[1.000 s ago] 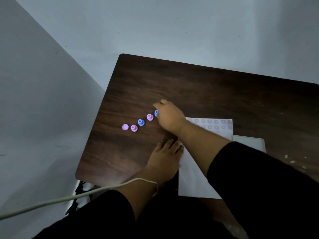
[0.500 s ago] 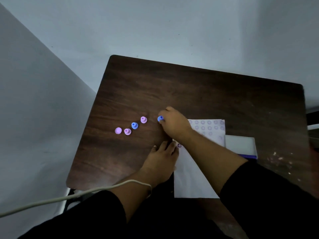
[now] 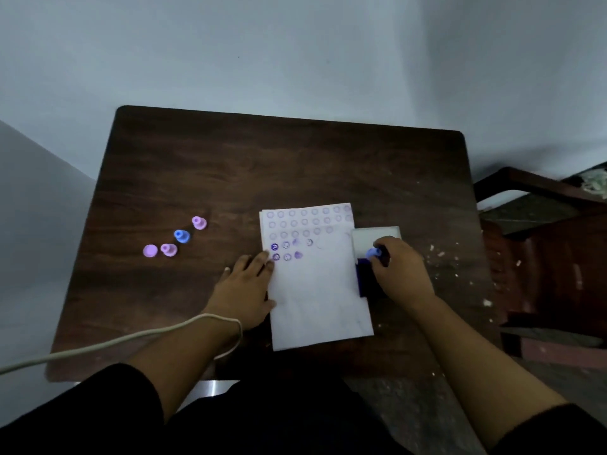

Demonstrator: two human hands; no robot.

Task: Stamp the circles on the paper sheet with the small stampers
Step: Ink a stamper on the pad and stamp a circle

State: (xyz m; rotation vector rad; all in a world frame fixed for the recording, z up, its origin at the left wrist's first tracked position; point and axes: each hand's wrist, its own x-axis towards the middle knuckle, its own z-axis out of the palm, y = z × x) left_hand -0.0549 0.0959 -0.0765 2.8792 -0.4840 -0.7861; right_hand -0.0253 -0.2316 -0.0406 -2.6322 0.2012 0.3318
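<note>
A white paper sheet (image 3: 318, 290) printed with rows of circles lies on the dark wooden table (image 3: 230, 165); several circles near its left edge carry purple stamps. My left hand (image 3: 244, 285) rests flat on the sheet's left edge. My right hand (image 3: 399, 267) grips a blue stamper (image 3: 372, 252) over the dark ink pad (image 3: 364, 277), which sits in an open white case (image 3: 368, 239) at the sheet's right side. Further left stand a pink stamper (image 3: 198, 222), a blue stamper (image 3: 181, 236), another pink stamper (image 3: 168, 249) and a pink round cap (image 3: 150, 250).
A pale cable (image 3: 98, 346) loops around my left wrist and runs off to the left. A dark wooden chair (image 3: 542, 231) stands right of the table. Small white flecks (image 3: 440, 254) are scattered on the table's right part. A pale wall is behind.
My right hand lifted a blue stamper from the row at the left and carried it right across the sheet to the ink pad. My left hand stayed on the sheet's edge.
</note>
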